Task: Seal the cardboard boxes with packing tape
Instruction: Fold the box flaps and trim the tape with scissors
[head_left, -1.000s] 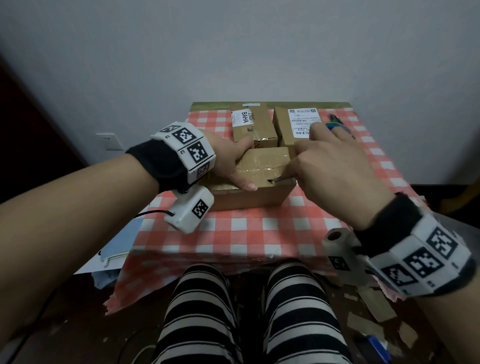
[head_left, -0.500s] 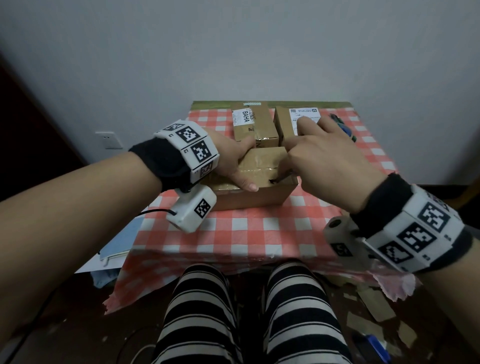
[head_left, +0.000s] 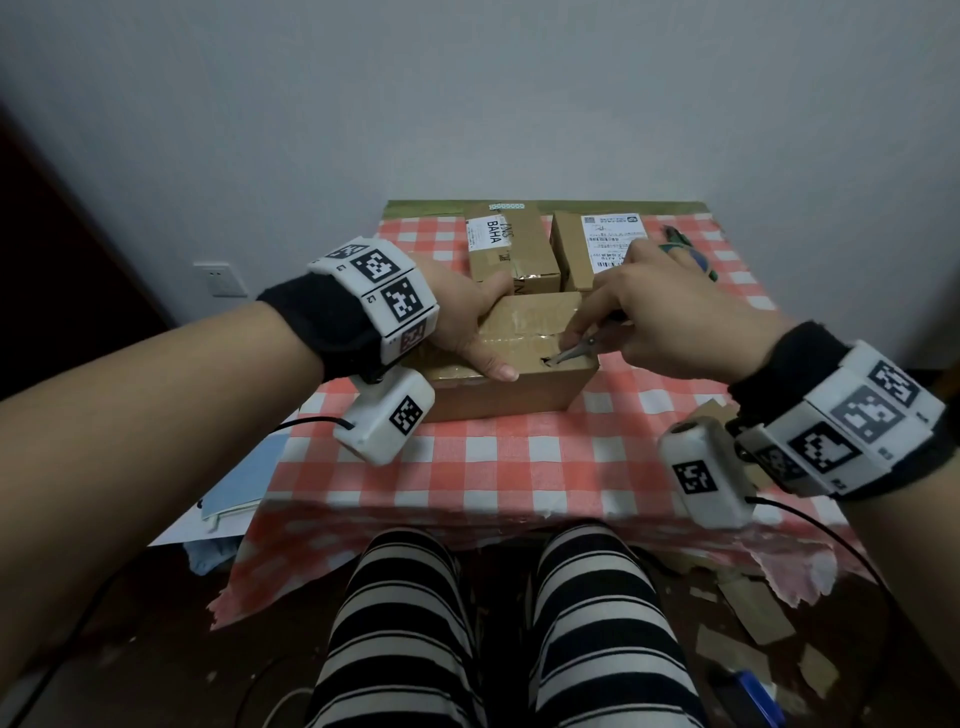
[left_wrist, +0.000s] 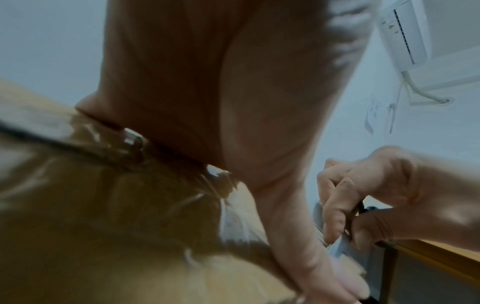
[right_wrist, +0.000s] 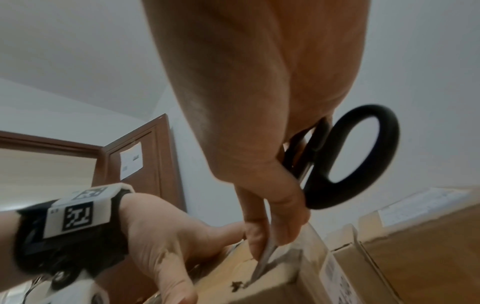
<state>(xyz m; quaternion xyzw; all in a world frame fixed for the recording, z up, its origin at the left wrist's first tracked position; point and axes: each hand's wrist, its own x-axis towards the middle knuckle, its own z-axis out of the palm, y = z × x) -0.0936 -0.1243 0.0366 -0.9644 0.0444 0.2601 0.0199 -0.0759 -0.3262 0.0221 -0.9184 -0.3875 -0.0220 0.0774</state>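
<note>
Label print on the far right box is too small to read, the right hand hides the scissors' handles, and the left-wrist view is blurred.

A room in a home: a small tabletop under a red-checked cloth against a plain white wall, a wooden door, a wall-mounted air conditioner, a socket.

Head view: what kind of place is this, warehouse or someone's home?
Probably a home room, not a warehouse: a small table under a red checked cloth against a plain wall with a wall socket, a wooden door, and only three cardboard boxes.
</note>
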